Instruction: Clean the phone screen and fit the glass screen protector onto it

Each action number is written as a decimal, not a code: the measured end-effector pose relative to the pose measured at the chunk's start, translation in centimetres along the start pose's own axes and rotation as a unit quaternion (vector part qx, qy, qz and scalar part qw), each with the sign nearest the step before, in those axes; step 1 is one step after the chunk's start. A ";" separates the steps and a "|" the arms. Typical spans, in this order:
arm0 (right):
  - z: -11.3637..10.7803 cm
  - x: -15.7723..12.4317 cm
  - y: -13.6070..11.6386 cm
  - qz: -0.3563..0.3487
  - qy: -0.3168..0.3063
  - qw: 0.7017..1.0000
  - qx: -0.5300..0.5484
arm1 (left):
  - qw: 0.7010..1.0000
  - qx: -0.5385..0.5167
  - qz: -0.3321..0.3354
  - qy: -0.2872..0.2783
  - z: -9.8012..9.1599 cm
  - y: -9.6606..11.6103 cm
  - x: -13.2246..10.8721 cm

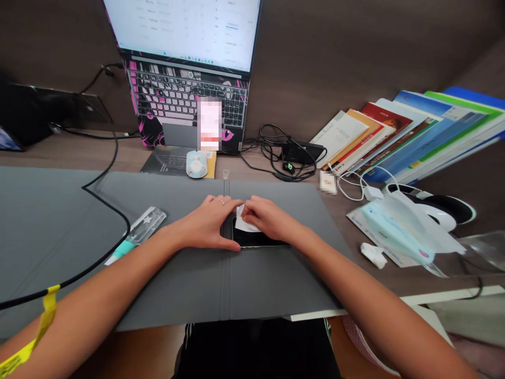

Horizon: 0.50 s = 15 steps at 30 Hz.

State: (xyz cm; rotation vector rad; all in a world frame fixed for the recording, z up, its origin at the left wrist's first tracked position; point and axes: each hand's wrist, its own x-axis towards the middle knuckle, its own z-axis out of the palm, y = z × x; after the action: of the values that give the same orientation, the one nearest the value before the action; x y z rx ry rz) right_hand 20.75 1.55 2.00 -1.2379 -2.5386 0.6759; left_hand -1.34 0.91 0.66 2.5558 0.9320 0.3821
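Note:
A black phone (pixel 260 240) lies flat on the grey desk mat, its long side running left to right. My left hand (pixel 211 221) is at its left end, with the thumb along the near edge and the index finger towards the far edge. My right hand (pixel 266 216) has its fingers bunched around a white tissue (pixel 245 225) and presses it on the black screen. The right hand and forearm hide part of the phone's far side and right end.
An open laptop (pixel 189 100) stands behind, with a pale blue mouse (pixel 196 164) before it. A clear case (pixel 148 223) and black cable (pixel 118 210) lie left. Right are books (pixel 414 126), headphones (pixel 445 208), a mask packet (pixel 394 226) and crumpled tissue (pixel 373 255).

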 end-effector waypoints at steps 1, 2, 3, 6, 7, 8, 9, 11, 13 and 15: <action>0.3 0.5 -0.3 -0.007 -0.003 1.000 0.002 | 1.000 0.006 -0.007 0.000 0.0 0.0 0.0; 0.5 0.8 -0.5 -0.013 -0.005 1.000 0.004 | 1.000 0.011 -0.012 -0.001 0.0 0.0 0.0; 0.6 1.0 -0.7 -0.017 -0.006 1.000 0.005 | 1.000 0.013 -0.015 -0.003 0.0 0.0 0.0; 0.6 0.6 -0.6 -0.018 0.000 1.000 0.002 | 1.000 0.010 -0.016 0.000 0.0 -0.1 0.0; 0.5 0.2 -0.4 -0.014 0.005 1.000 0.000 | 1.000 0.008 -0.014 0.002 0.0 -0.1 -0.1; 0.3 -0.2 -0.1 -0.008 0.011 1.000 -0.004 | 1.000 0.007 -0.011 0.004 0.0 -0.2 -0.1; 0.1 -0.8 0.2 -0.001 0.017 1.000 -0.008 | 1.000 0.007 -0.006 0.004 0.0 -0.2 -0.1; -0.4 -2.0 0.9 0.014 0.032 0.999 -0.017 | 1.000 0.008 0.005 0.001 0.1 -0.2 -0.1; -0.8 -3.3 1.5 0.028 0.044 0.998 -0.026 | 1.000 0.010 0.015 -0.005 0.1 -0.3 -0.1; -1.2 -4.5 1.9 0.038 0.054 0.997 -0.033 | 1.000 0.010 0.019 -0.011 0.0 -0.3 0.0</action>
State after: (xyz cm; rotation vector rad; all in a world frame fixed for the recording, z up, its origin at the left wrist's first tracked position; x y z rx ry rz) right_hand 25.29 -0.61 2.02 -1.3604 -2.4553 0.5281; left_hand -1.49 1.08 0.51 2.5944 0.8853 0.3568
